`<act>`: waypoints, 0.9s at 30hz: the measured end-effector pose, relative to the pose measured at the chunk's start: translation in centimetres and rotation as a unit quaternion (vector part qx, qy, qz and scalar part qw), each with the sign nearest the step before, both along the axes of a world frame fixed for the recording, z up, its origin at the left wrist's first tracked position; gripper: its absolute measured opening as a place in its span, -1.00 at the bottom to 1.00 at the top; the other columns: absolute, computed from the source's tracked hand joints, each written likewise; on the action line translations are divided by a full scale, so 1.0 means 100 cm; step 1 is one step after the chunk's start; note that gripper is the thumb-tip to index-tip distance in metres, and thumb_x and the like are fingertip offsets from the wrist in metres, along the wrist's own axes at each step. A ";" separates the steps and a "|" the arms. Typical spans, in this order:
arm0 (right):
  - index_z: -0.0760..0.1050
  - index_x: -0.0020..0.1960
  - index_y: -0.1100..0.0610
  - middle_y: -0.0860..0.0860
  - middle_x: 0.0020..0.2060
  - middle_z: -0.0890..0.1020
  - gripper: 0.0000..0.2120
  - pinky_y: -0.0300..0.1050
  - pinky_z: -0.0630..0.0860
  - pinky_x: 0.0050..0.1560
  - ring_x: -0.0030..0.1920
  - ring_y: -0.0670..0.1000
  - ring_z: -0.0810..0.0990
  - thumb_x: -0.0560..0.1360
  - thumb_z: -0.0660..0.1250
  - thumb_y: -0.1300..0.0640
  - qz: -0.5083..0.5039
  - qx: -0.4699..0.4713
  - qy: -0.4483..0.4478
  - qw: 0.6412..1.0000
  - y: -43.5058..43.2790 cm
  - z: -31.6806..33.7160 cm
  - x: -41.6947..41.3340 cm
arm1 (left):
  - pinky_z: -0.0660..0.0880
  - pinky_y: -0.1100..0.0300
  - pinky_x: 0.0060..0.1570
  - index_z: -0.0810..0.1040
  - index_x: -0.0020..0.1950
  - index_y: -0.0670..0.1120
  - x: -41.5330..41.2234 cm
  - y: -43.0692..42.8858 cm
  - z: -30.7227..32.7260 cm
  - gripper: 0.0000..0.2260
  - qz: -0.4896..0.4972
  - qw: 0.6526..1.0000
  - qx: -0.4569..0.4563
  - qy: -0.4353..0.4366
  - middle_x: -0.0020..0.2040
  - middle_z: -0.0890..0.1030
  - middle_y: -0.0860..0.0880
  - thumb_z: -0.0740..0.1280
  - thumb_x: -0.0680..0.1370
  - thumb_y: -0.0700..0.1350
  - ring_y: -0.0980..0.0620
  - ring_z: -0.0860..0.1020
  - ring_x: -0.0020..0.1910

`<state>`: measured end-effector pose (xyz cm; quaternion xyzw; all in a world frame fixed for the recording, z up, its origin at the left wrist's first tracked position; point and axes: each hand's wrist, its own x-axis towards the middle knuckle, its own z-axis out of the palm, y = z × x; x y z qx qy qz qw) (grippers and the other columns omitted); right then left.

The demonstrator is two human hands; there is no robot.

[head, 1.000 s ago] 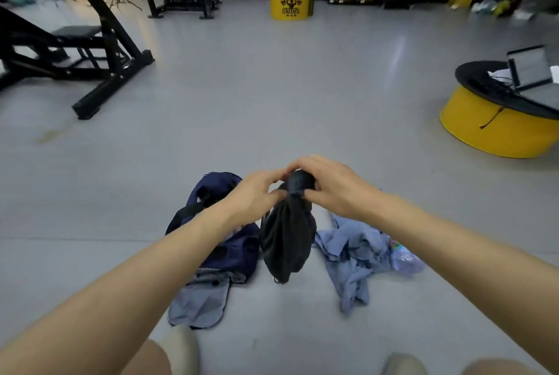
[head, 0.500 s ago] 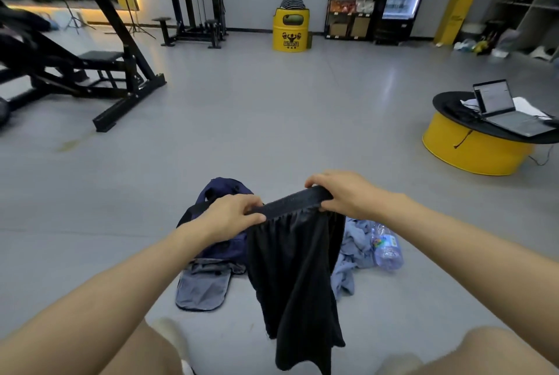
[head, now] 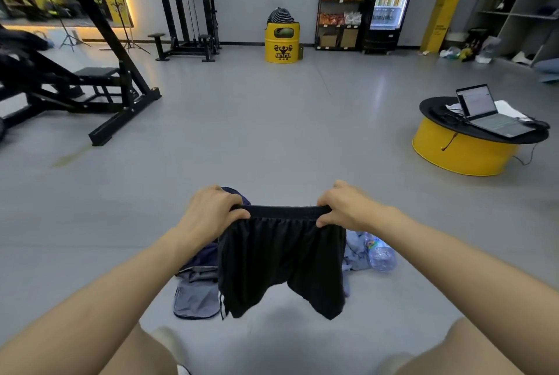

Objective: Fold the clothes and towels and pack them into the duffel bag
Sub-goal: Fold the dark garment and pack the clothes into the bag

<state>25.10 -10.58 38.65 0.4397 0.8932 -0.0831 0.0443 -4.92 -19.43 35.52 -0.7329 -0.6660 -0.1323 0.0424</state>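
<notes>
Black shorts (head: pixel 281 259) held up by the waistband, the left hand (head: pixel 211 211) and right hand (head: pixel 348 208) each gripping one end, legs hanging unfolded. Behind them on the floor (head: pixel 272 138) are the duffel bag (head: pixel 198 293), a crumpled blue garment (head: pixel 355 253) and a water bottle (head: pixel 379 253). Stage judged early: neither item is folded, and the bag's contents are hidden.

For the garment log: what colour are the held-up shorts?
Plain black fabric shorts, seen in the head view.
</notes>
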 end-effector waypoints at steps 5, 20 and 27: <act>0.46 -0.26 -0.02 -0.02 -0.14 0.57 -0.67 -0.06 0.31 0.09 0.14 -0.01 0.35 0.47 0.39 -0.25 -0.001 0.004 0.013 1.000 0.004 0.002 0.008 | 0.46 0.08 -0.17 0.63 -0.07 0.05 0.004 0.005 0.018 -0.72 0.062 0.997 0.039 -0.031 -0.20 0.63 0.03 0.34 0.54 0.24 -0.03 0.48 0.04; 0.33 -0.29 -0.08 -0.08 -0.36 0.49 -0.69 -0.12 0.32 -0.32 -0.28 -0.01 0.48 0.54 0.37 -0.07 -0.019 -0.024 0.000 1.000 0.014 -0.013 0.021 | 0.36 0.12 -0.07 0.66 -0.09 0.02 -0.024 0.017 0.003 -0.82 0.048 0.992 0.018 -0.112 -0.03 0.44 0.07 0.42 0.54 0.11 -0.02 0.43 -0.01; 0.38 -0.25 -0.11 -0.07 -0.30 0.54 -0.74 -0.18 0.31 -0.33 -0.33 -0.06 0.52 0.60 0.30 0.02 -0.074 -0.070 0.061 0.993 0.013 -0.021 0.028 | 0.46 0.09 -0.15 0.63 -0.13 0.09 -0.019 0.011 -0.004 -0.88 0.109 0.980 -0.014 -0.164 -0.21 0.63 0.13 0.39 0.55 0.08 0.02 0.58 -0.11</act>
